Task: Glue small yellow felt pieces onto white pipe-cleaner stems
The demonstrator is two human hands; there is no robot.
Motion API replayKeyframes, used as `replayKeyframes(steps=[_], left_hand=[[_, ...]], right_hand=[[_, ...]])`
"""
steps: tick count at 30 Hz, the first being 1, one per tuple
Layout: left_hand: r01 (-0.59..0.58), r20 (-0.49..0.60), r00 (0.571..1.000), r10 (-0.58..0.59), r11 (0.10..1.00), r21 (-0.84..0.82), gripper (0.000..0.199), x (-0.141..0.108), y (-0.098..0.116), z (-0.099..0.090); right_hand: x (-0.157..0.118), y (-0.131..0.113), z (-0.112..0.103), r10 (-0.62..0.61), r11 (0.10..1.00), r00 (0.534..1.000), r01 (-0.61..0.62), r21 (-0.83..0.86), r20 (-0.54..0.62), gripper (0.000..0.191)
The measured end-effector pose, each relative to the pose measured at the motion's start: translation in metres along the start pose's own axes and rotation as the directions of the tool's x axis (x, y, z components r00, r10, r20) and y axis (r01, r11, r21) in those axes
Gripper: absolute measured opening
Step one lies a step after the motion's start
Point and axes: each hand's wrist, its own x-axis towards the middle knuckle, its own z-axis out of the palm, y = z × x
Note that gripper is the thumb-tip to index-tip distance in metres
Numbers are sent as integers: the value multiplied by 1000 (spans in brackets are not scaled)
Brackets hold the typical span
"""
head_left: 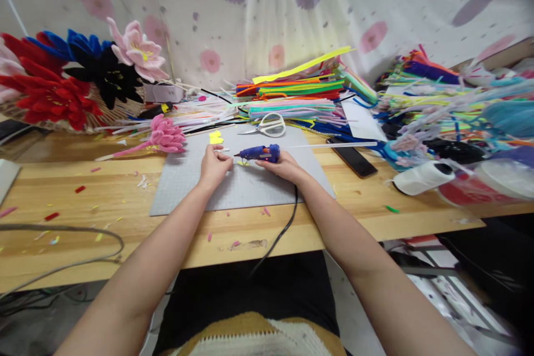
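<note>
My right hand (283, 167) is wrapped round a blue hot glue gun (261, 153). Its nozzle points left, and a long clear glue stick (337, 145) juts from its back end. Just left of the nozzle, my left hand (214, 168) pinches a thin whitish stick (223, 150), most of it hidden by the fingers. Both hands are over a grey cutting mat (179, 189). Yellow pieces (216, 137) lie on the mat beyond my left hand, and another yellow bit is partly visible under the gun. White-handled scissors (271, 125) rest at the mat's far edge.
Pink fuzzy flower (164, 136) lies left of the mat; finished flowers (58, 97) stand behind it. Pipe cleaner bundles (296, 92) line the back. A phone (352, 157) and a white thread spool (423, 178) are at right. The gun's black cord (286, 228) hangs over the front edge.
</note>
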Motion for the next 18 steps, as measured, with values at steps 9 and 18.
replayKeyframes(steps=[9, 18], left_hand=[[12, 1, 1000, -12, 1000, -20, 41, -1, 2, 0], [7, 3, 1000, -7, 1000, -16, 41, 0, 2, 1]], right_hand=[[1, 3, 0, 2, 1000, 1000, -2, -9, -2, 41], [2, 3, 1, -28, 999, 999, 28, -20, 19, 40]])
